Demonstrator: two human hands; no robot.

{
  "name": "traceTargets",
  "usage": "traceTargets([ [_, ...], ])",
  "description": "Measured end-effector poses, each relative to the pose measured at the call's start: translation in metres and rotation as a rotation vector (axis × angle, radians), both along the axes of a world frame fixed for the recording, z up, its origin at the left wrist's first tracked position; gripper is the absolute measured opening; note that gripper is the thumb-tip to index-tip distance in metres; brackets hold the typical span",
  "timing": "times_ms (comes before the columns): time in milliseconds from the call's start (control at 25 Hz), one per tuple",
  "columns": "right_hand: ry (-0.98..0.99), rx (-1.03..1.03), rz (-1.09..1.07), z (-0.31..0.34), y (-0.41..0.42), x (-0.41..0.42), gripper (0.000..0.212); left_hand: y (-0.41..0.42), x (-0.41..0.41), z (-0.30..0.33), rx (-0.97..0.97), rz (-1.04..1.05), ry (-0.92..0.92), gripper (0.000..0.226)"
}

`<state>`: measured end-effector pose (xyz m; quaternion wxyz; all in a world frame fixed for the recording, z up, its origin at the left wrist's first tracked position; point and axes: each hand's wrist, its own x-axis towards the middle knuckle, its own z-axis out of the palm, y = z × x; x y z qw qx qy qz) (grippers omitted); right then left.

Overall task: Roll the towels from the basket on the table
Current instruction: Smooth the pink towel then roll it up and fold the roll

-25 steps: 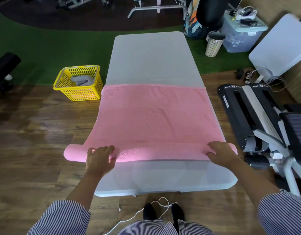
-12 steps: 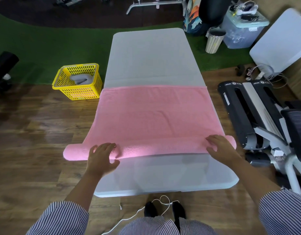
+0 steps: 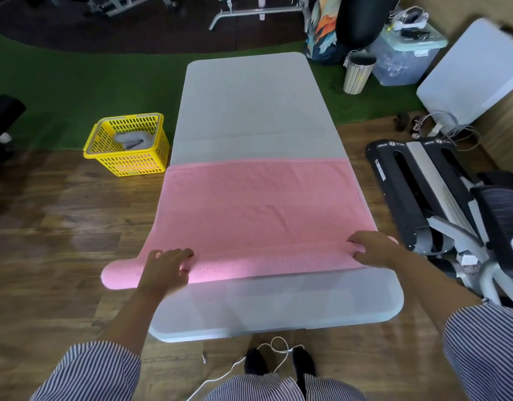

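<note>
One pink towel [image 3: 258, 206] barely rolled, left hand [image 3: 165, 270] and right hand [image 3: 376, 250] fingers curled gripping roll; grey towel [image 3: 130, 139] left in basket [image 3: 128, 144]

Your pink towel [image 3: 261, 209] is lying flat across the near half of the grey table [image 3: 249, 105], its near edge sitting rolled into a thin tube, the tube's left end overhanging the table's side. Your yellow basket [image 3: 128, 144] is standing on the floor left of the table, holding a grey towel [image 3: 132, 139].
</note>
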<state>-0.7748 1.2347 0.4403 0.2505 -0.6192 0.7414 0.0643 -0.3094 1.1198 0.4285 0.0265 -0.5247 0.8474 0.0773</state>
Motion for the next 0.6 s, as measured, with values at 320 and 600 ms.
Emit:
traceTargets([
  [320,0.003,-0.227,-0.011,-0.013,0.006,0.017,0.044,0.011,-0.004,-0.019,-0.117,-0.088,0.004,0.056],
  [600,0.112,0.003,-0.028,-0.001,0.01,0.013,0.051,0.011,-0.009,-0.012,-0.056,-0.102,0.118,0.046],
])
